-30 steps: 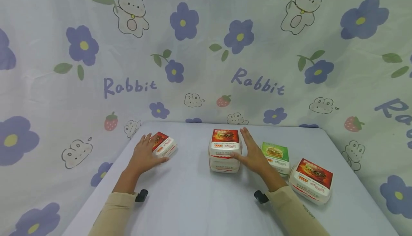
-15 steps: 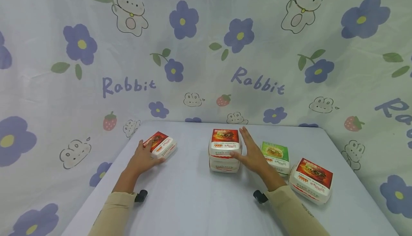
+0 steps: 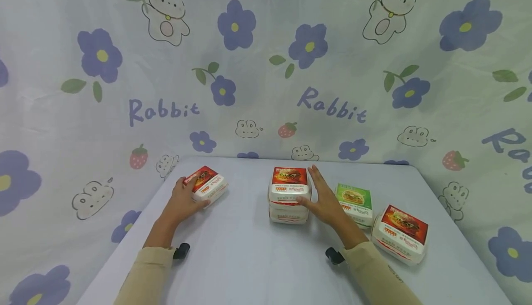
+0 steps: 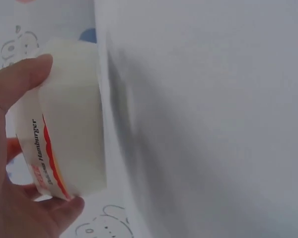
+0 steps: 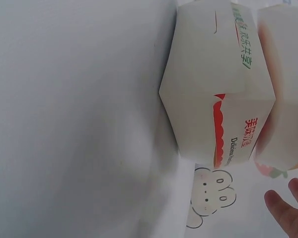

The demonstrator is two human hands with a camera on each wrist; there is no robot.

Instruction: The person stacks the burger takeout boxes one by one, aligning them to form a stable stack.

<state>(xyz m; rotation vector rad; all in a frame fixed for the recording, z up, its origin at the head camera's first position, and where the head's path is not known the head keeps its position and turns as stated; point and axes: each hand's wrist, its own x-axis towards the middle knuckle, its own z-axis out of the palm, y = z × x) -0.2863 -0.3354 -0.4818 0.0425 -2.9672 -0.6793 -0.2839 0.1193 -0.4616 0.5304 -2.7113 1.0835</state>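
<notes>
At the left of the table, my left hand (image 3: 183,203) grips a red-topped hamburger box (image 3: 211,187). In the left wrist view, the thumb lies on one side of this white box (image 4: 72,124) and fingertips on the opposite side. Two hamburger boxes stand stacked in the middle, a red-topped one (image 3: 289,187) above a white one (image 3: 288,215). My right hand (image 3: 328,203) is spread beside the stack's right side, its thumb by the front of the upper box. In the right wrist view, the visible fingertips are apart from the lower box (image 5: 218,89) and upper box (image 5: 285,84).
A green-topped hamburger box (image 3: 355,203) lies behind the right forearm. Another red-topped box (image 3: 401,235) sits to its right, near the right sleeve. The white-covered table (image 3: 241,259) ends at a curtain (image 3: 257,83) printed with rabbits and flowers.
The left hand has gone from lying over the left box to gripping it around its sides. That box has shifted slightly toward the back or upward. The right hand stays by the stack.
</notes>
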